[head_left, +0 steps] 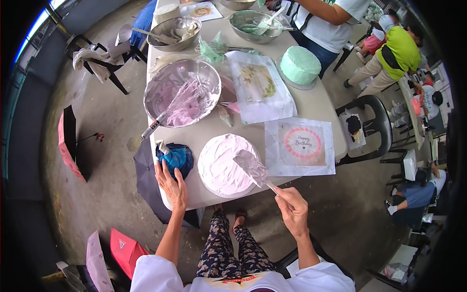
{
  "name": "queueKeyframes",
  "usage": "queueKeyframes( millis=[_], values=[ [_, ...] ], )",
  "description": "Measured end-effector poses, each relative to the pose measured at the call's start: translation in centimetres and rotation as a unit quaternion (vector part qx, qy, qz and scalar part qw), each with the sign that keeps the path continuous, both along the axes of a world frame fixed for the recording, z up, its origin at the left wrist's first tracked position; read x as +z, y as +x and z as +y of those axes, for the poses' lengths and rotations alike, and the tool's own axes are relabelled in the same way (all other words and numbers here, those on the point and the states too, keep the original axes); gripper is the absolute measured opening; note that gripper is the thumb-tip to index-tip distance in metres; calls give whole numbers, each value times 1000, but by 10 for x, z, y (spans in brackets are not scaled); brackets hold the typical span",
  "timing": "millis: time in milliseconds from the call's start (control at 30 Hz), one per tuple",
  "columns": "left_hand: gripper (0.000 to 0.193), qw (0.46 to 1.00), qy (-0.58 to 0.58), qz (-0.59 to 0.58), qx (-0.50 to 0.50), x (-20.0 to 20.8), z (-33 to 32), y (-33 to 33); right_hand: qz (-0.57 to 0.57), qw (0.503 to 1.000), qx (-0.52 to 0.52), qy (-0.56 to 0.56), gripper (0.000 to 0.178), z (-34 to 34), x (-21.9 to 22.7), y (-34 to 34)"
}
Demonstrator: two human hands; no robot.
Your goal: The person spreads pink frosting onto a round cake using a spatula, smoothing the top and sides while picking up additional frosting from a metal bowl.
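Observation:
A round cake (pixel 224 168) covered in pale pink frosting sits at the near edge of the table. My right hand (pixel 293 209) grips the handle of a spatula (pixel 253 169), whose frosting-smeared blade lies over the cake's right side. On the left, my left hand (pixel 173 187) has its fingers stretched out, touching a crumpled blue cloth (pixel 176 158) at the table's edge. Behind the cake stands a metal bowl (pixel 154 92) of pink frosting with a coated whisk (pixel 177 104) leaning across its rim.
Printed cake pictures (pixel 316 163) lie right of and behind the cake. A mint-green cake (pixel 300 65) and more bowls (pixel 170 46) stand farther back. Another person (pixel 326 29) stands at the far right side. A black chair (pixel 372 129) is to the right; open umbrellas (pixel 127 250) are on the floor.

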State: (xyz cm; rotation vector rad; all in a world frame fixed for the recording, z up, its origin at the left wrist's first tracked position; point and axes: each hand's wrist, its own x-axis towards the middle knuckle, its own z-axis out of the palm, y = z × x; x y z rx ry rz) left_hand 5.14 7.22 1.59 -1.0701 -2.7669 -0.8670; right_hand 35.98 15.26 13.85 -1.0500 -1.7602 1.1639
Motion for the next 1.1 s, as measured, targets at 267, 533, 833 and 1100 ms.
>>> queueKeyframes(
  millis=[267,533,833,1100],
  values=[
    [53,1000,-5,-17,4,4,-3,3,-34,999,-5,21,27,5,2,4],
    [52,1000,13,-4,0,-1,0,-3,-44,993,-85,-70,25,8,-28,-2],
    [52,1000,24,5,11,-1,0,-2,-80,992,-94,-21,26,6,-48,-18],
    [50,999,34,11,11,-4,1,-3,-131,986,-43,90,29,33,-40,-44]
  ],
)
